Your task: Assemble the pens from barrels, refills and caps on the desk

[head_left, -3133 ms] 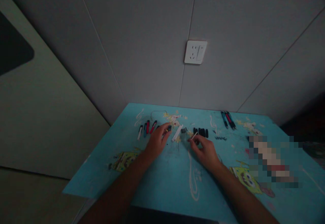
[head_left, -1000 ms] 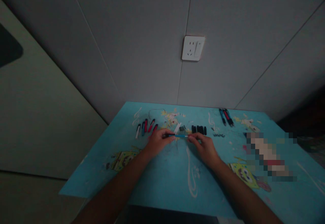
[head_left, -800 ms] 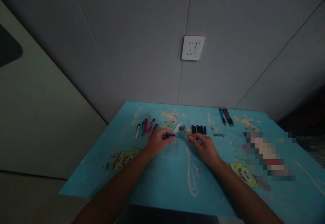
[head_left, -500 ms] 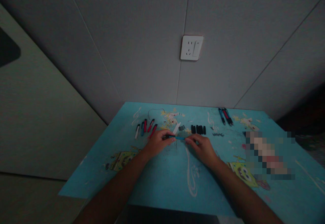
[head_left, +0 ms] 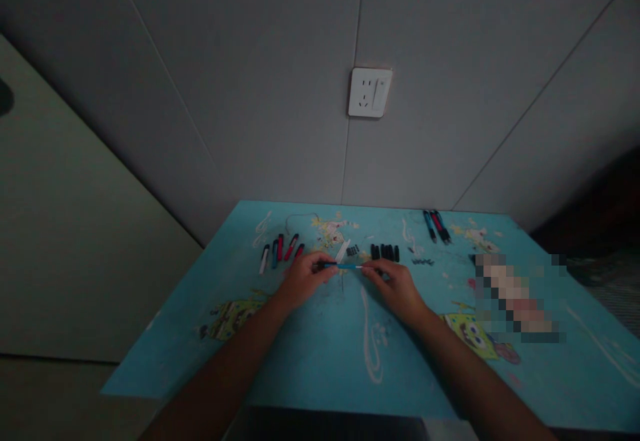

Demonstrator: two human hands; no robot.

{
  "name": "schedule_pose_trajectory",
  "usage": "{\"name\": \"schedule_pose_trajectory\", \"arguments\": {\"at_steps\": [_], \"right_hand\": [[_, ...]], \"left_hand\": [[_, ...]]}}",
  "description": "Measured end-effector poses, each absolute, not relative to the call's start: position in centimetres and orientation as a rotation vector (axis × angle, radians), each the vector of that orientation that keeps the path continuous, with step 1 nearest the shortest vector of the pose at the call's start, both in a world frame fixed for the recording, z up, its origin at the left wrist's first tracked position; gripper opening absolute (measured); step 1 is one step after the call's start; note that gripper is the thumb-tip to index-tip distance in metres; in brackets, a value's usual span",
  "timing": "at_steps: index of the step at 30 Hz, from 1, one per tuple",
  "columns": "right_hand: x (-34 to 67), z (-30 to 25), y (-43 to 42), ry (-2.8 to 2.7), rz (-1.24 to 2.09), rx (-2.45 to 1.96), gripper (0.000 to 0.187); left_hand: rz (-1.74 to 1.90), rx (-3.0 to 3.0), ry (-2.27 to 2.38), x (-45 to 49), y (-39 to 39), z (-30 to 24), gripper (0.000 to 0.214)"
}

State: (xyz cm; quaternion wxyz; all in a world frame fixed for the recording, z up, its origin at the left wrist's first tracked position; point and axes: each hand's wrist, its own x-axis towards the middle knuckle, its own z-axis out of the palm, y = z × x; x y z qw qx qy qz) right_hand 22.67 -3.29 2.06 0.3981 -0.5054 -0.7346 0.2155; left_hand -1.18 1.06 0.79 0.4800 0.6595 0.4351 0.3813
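A grey wall (head_left: 275, 94) rises behind the blue, cartoon-printed desk (head_left: 310, 361). From where I stand, the left hand (head_left: 305, 277) is closed around the dark end of a blue pen barrel (head_left: 349, 266) that runs between both hands, and the right hand (head_left: 393, 284) pinches the thin white piece (head_left: 359, 267) at its far end. I'd judge the two are being fitted together, which calls for keeping them in line. White sticks (head_left: 343, 251) lie just beyond the left hand, black tubes (head_left: 385, 252) beyond the right. Moments ago the hands were farther apart, nothing joining them.
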Motion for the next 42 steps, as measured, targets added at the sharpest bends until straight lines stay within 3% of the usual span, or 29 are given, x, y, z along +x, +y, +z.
{"name": "schedule_pose_trajectory", "arguments": {"at_steps": [14,31,38,42], "right_hand": [[23.7,2.6,-3.3,-2.051,0.620,-1.244,0.036],[23.2,2.9,-3.5,-2.032,0.571,-1.285,0.038],[23.9,2.3,-2.9,-1.968,0.355,-1.402,0.032],[23.8,1.7,-2.6,-2.133,0.221,-1.446,0.028]], "left_hand": [[0.853,1.741,1.076,-1.3,0.8,0.7,0.027],[0.791,1.838,1.070,-1.3,0.4,2.1,0.024],[1.298,1.514,1.335,-3.3,2.2,2.5,0.035],[1.395,1.444,1.435,-3.8,2.7,2.4,0.034]]}}
